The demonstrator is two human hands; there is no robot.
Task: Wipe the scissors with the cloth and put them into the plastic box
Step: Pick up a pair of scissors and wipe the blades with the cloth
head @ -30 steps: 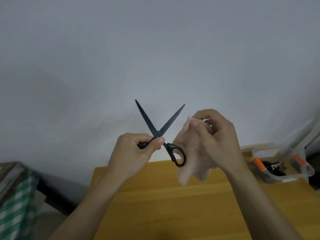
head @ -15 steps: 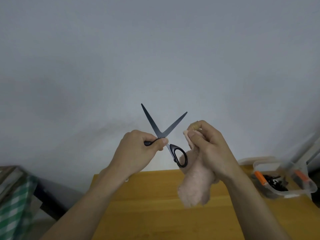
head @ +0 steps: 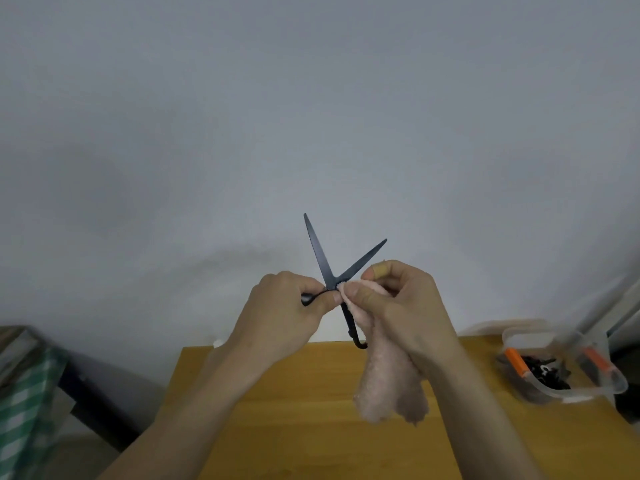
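Midway, I judge: my left hand (head: 284,306) grips the open scissors (head: 330,271) aloft, my right hand (head: 401,306) pinches the cloth (head: 388,382) at their pivot, and the box (head: 561,365) at far right waits.

A plain pale grey wall (head: 311,116) is seen, evenly and softly lit, behind a wooden table (head: 294,410) set against it, while a green-and-white checked cloth (head: 20,403) is glimpsed at the lower left edge.
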